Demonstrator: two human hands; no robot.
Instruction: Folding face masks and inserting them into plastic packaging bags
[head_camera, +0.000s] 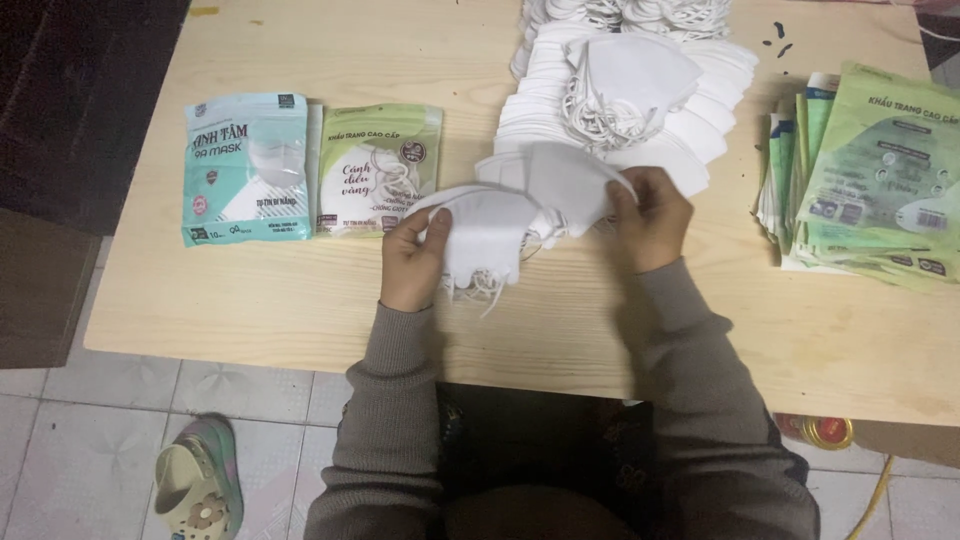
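Both my hands, left hand (412, 262) and right hand (652, 218), pinch shut on one bunch of white masks (520, 205). Two packets (312, 170) lie left of it, one bag stack (865, 175) right.

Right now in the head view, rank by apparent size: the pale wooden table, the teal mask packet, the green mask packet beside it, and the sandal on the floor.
1. Pale wooden table, by far.
2. Teal mask packet.
3. Green mask packet, slightly smaller.
4. Sandal, partly cut off, so unsure against the packets.
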